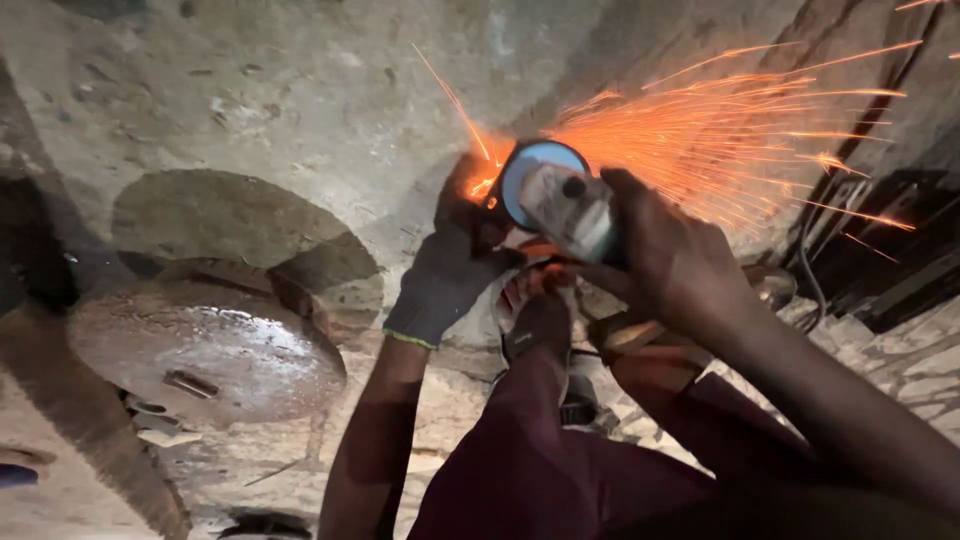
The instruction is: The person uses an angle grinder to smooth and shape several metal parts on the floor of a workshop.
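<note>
No packages, labels, signs or screens anywhere in view from here.

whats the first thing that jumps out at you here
A fan of orange sparks sprays toward the upper right from an angle grinder at centre. The gloved left hand and the bare right hand both grip the grinder, just above the person's foot. At lower left, a large rusty metal disc lies on the rough concrete floor.
</note>
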